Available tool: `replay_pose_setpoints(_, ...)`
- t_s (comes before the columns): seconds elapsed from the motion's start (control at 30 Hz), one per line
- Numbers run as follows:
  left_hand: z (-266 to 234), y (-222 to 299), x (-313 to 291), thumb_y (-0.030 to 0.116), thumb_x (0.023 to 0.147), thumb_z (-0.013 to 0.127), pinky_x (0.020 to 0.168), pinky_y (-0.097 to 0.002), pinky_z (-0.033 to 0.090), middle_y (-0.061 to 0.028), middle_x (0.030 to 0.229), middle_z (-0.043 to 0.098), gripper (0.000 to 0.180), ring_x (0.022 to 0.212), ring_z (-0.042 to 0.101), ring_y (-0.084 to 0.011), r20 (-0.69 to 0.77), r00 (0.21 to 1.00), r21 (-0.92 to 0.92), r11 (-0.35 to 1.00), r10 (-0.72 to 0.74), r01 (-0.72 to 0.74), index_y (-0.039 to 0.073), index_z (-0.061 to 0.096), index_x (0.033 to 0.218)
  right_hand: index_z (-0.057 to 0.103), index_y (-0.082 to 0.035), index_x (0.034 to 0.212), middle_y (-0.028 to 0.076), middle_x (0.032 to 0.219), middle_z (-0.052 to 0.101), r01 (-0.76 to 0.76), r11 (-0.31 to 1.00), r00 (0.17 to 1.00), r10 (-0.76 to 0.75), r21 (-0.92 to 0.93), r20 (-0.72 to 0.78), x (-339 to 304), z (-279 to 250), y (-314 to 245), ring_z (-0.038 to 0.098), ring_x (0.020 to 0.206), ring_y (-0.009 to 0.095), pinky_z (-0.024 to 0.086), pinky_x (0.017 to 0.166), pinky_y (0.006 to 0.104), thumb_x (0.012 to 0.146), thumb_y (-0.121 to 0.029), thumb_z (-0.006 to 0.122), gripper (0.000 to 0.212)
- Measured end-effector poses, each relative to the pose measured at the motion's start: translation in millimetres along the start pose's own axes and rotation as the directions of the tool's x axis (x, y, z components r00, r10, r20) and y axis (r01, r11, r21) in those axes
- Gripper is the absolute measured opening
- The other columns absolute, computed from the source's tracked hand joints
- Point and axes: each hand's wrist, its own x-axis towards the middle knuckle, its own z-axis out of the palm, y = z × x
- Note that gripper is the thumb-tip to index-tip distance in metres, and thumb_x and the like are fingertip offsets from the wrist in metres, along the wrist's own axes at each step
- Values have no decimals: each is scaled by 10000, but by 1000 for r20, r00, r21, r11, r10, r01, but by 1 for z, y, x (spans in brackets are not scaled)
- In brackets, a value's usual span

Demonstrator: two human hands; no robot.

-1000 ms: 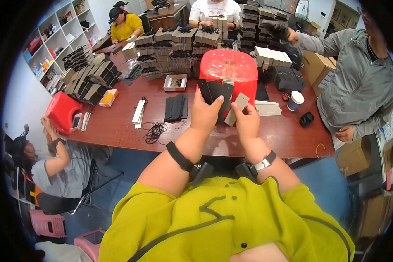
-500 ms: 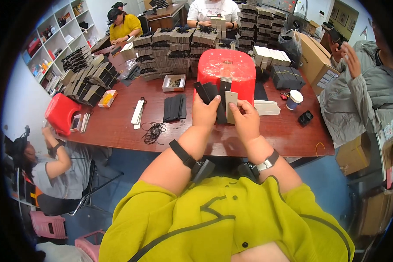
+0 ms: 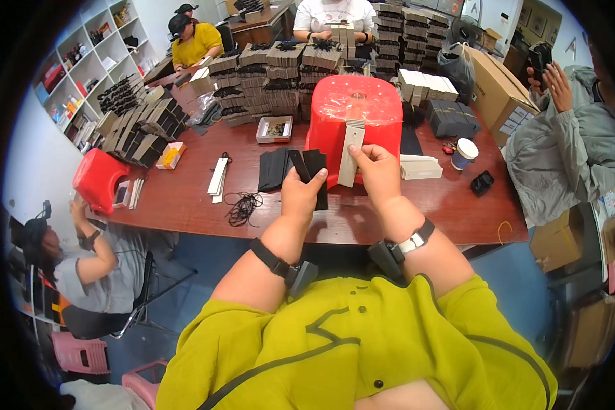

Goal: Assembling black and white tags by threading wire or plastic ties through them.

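Observation:
My left hand is closed on a few black card strips, which fan out beside a pile of similar black strips lying on the table. My right hand pinches a pale grey card tag with a small hole near its top. This tag stands upright against the front of a red plastic stool, where edges of more pale tags show at its upper end. Whether those are also in my fingers I cannot tell. My fingertips behind the tag are hidden.
Tall stacks of bundled tags line the far side. A paper cup and black object lie right. White tags, black cord and a small box lie left. Several people sit or stand around the table.
My left hand has moved left and down with the black strips, away from the stool's front. My right hand has shifted slightly left and up, bringing the pale tag against the stool.

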Motion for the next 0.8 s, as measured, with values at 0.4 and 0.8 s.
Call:
replay_pose_setpoints(0.4, 37, 39, 5, 30, 817, 649, 705, -243, 504, -60, 933, 620, 258, 796, 600, -117, 79, 994, -115, 991, 71, -62, -12, 539, 1046, 624, -15, 814, 49, 726, 618, 61, 913, 986, -117, -403, -116, -10, -45, 26, 565, 678, 134, 453, 639, 278, 811, -294, 687, 285)
replay_pose_setpoints(0.8, 48, 28, 16, 25, 810, 652, 738, -261, 503, -77, 980, 623, 284, 851, 604, -129, 110, 983, -59, 988, 146, -140, -10, 528, 1062, 657, 5, 960, 61, 913, 634, 248, 929, 959, -197, -275, 202, -5, -37, -11, 592, 799, 128, 461, 706, 248, 841, -169, 649, 211)
